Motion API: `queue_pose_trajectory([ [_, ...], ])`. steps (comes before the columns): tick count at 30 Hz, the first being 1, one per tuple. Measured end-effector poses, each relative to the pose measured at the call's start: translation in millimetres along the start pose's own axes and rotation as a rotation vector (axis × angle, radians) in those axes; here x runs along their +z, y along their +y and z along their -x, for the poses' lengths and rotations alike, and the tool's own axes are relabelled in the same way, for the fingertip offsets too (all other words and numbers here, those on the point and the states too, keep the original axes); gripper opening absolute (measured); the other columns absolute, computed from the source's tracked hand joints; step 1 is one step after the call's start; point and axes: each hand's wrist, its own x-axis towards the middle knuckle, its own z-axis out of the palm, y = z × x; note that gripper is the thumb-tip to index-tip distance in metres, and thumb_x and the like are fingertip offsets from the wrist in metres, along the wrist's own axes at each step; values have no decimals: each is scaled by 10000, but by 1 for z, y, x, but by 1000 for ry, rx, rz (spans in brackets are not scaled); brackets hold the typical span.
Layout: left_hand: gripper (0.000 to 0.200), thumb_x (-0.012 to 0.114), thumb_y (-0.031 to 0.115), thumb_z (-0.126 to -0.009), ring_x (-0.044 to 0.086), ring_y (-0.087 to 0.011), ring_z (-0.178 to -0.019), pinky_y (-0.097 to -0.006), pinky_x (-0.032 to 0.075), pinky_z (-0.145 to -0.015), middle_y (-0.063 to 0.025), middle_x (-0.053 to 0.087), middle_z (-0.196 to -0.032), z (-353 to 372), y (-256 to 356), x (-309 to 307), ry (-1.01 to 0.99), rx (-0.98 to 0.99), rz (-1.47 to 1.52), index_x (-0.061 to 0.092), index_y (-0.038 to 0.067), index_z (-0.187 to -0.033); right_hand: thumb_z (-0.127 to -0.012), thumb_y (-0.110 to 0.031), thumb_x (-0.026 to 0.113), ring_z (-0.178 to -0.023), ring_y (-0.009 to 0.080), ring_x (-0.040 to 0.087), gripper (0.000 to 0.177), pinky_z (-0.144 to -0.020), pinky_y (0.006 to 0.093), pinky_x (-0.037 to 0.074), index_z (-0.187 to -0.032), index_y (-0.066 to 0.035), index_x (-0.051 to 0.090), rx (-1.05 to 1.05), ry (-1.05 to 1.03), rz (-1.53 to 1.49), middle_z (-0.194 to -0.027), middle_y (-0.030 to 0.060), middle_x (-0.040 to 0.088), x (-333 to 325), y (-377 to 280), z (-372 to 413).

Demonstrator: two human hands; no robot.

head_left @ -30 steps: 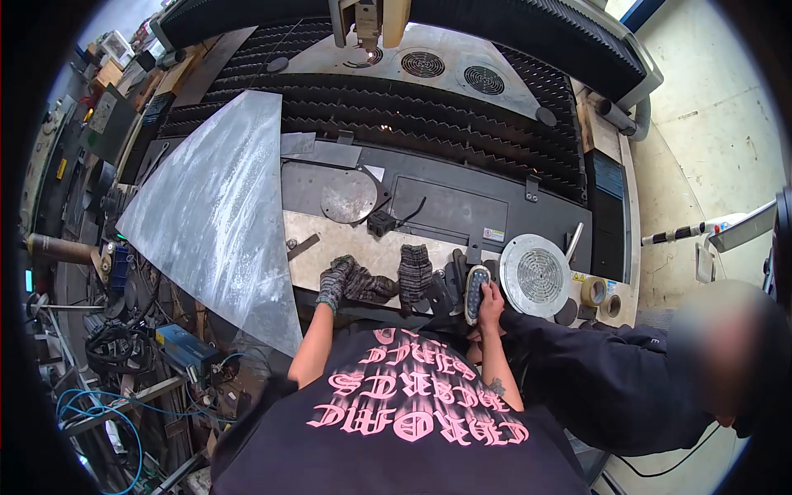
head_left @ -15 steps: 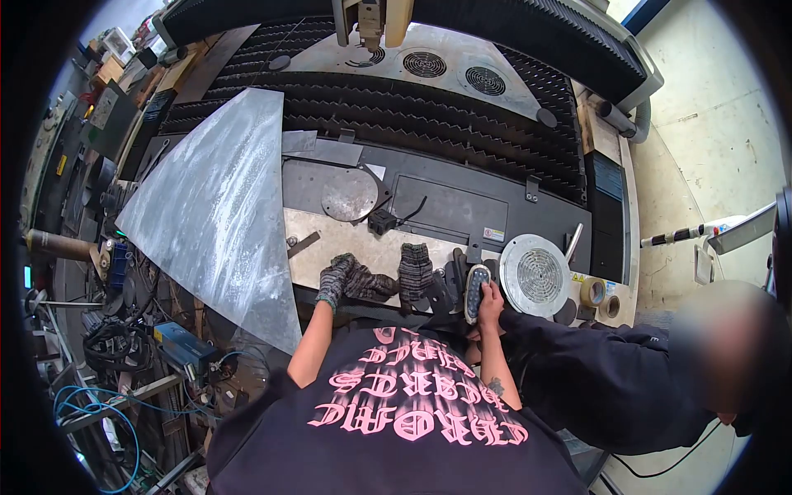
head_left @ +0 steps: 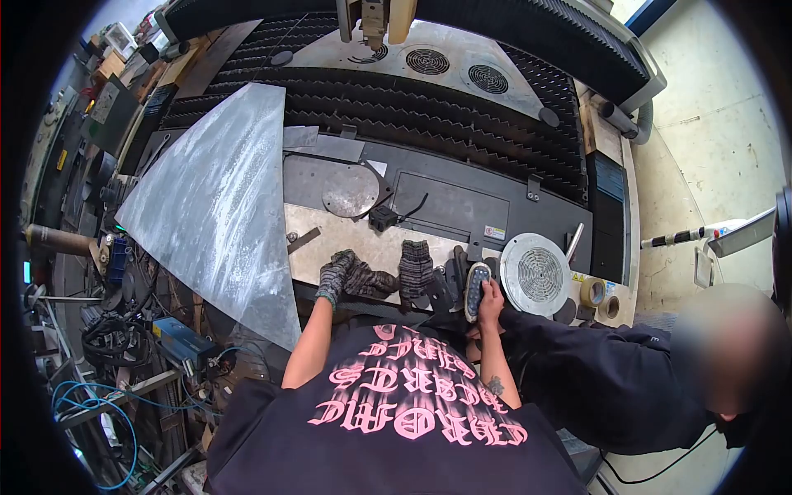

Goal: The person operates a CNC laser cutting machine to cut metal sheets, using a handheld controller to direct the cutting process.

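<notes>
Head view: right hand [head_left: 492,307] is wrapping its fingers around the lower end of the pendant controller [head_left: 476,289], whose long axis is pointing away from the body toward the machine bed [head_left: 429,107]. Left hand [head_left: 333,280], gloved, is resting well apart on loose gloves [head_left: 373,285]; whether it is gripping them, cannot tell. 1 perforated disc [head_left: 536,274] is lying just beside the pendant controller.

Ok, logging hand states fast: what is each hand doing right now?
Left hand: gloved, on a loose glove; grip cannot be told.
Right hand: closed around the remote.
</notes>
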Motion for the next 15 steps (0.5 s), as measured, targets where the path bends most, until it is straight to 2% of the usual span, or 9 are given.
queue_pose_trajectory([
  [4,263,697,232,-866,662,-166,-778,-308,549,-687,-113,689,-948,-2,0,1,-30,-21,106,640,1,-978,-932,-220,579,-848,121,591,353,-793,260,461,-1164,43,620,15,-5,-10,-981,74,674,1,-5,1],
  [10,290,708,235,-859,680,-200,-805,-326,566,-720,-119,690,-950,16,16,7,15,-77,59,641,-3,-1009,-922,-246,565,-794,124,588,364,-747,262,472,-1149,31,634,3,0,-21,-940,59,659,3,-8,2],
  [15,293,714,261,-856,680,-206,-797,-328,570,-712,-112,694,-938,-30,-23,-9,-86,-103,291,653,6,-988,-924,-221,578,-837,120,591,355,-779,256,464,-1158,42,625,-37,23,14,-968,73,669,4,-13,6],
])
